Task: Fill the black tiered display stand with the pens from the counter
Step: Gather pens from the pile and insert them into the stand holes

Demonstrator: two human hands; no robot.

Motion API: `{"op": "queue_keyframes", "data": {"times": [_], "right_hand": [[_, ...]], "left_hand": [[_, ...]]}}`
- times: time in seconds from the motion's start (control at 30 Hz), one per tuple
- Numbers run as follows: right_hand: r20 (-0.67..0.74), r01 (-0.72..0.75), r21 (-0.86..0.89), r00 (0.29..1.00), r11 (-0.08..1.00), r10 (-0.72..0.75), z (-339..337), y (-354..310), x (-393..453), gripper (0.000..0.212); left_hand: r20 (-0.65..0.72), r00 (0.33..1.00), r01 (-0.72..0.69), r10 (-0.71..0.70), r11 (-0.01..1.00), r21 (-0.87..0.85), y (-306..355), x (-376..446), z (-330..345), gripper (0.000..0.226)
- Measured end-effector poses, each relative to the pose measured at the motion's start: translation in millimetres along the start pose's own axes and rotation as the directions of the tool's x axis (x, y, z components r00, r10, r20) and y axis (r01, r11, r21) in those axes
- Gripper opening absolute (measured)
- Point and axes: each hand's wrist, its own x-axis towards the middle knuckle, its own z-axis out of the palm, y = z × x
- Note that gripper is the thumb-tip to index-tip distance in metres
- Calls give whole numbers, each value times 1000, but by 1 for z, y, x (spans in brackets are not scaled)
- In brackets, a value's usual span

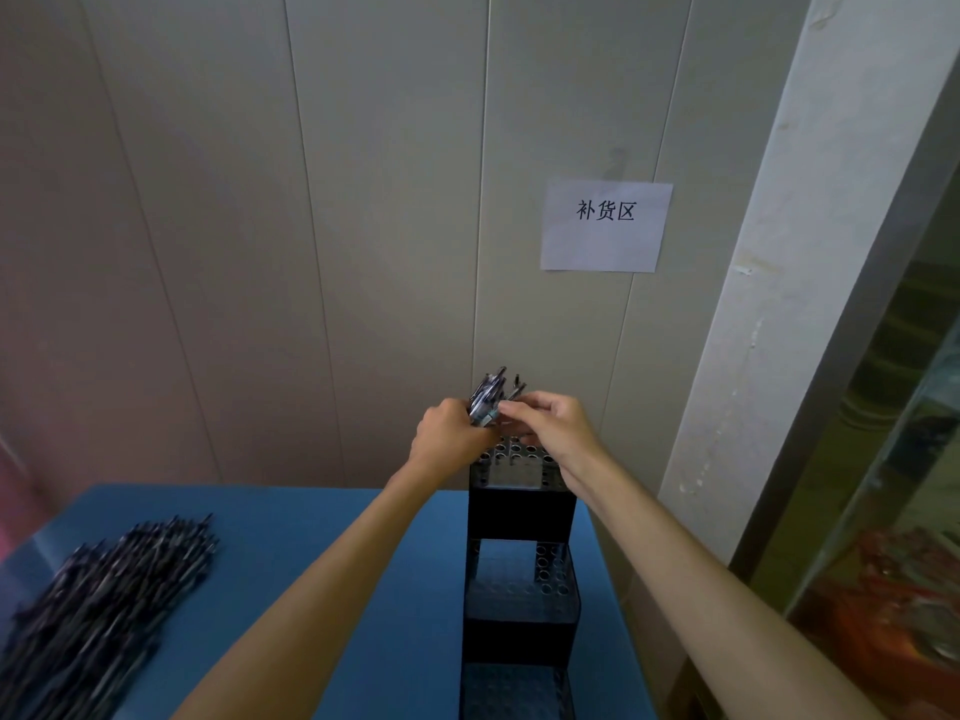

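Head view: left hand (451, 433) grips a pen bundle (487, 397) over the stand (519, 517), right hand (550, 423) pinching one; pen pile (104, 600) left.

You have one black tiered display stand (519, 517) at the right edge of the blue counter (311, 563), showing three stepped tiers of holes. One large pile of pens (98, 595) lies at the counter's left edge, too many and too blurred to count. One small bundle of pens (488, 394) is up over the top tier, held between your two hands: left hand (449, 439) and right hand (553, 426). One paper sign (605, 226) hangs on the wall.
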Motion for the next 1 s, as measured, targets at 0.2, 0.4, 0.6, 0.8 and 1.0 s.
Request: {"op": "queue_keyframes", "data": {"times": [0.2, 0.4, 0.6, 0.8, 1.0], "right_hand": [[-194, 49, 273, 981, 961, 5, -19, -17, 7, 14], [-342, 238, -181, 894, 954, -288, -44, -16, 31, 4], [-175, 311, -455, 887, 834, -427, -36, -5, 41, 13], [-147, 299, -493, 897, 817, -417, -32, -1, 47, 9], [-65, 237, -614, 935, 753, -348, -32, 12, 48, 12]], "left_hand": [[9, 999, 51, -51, 998, 46, -12, 0, -6, 14], [-20, 997, 69, -69, 997, 35, -23, 0, -10, 19], [-25, 998, 61, -60, 998, 9, -21, 2, -10, 24], [-36, 998, 49, -49, 999, 9, -19, 2, -10, 24], [-41, 998, 46, -45, 999, 4, -20, 3, -10, 22]]}}
